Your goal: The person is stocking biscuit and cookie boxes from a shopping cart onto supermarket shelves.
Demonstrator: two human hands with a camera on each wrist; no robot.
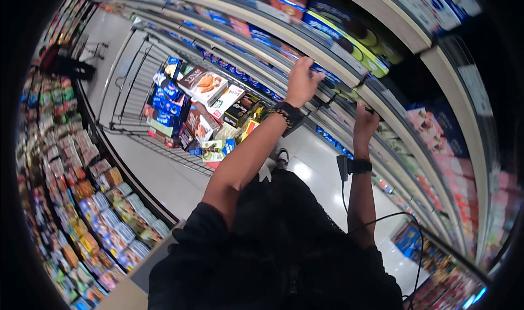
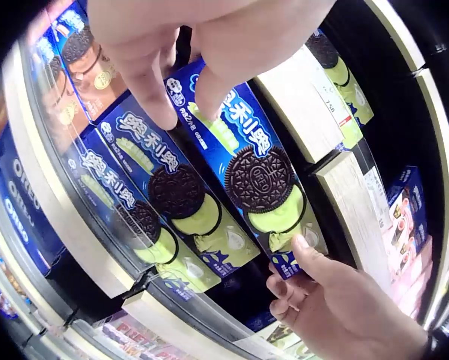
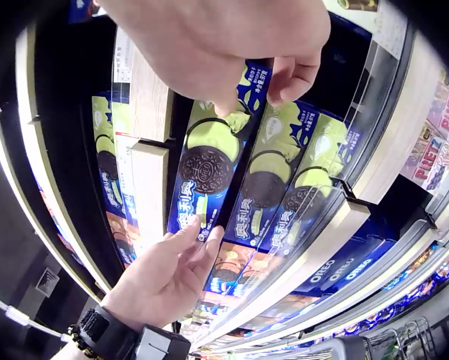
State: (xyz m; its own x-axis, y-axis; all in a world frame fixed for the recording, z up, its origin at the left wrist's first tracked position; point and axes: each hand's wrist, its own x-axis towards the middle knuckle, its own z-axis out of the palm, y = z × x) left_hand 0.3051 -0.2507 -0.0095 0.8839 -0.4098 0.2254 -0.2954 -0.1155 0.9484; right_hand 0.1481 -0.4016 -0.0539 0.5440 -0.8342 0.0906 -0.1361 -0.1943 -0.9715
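Observation:
Both hands hold a blue and green Oreo cookie box [image 2: 258, 180] at the shelf, one at each end. My left hand [image 1: 303, 83] grips its blue end, the thumb on the front face. At the green end, my right hand [image 1: 364, 125] pinches it between thumb and fingers, as the right wrist view also shows. The box lies tilted in front of the shelf edge. Right beside it stand two matching cookie boxes [image 2: 185, 196] behind a clear shelf guard.
A shopping cart [image 1: 131, 80] loaded with several snack boxes stands at left. Brown-and-blue boxes [image 2: 89, 71] adjoin the matching ones, and pink boxes [image 1: 428, 130] fill shelving at right. Packed display shelves [image 1: 103, 201] line the far left. A cable [image 1: 420, 244] hangs by the right arm.

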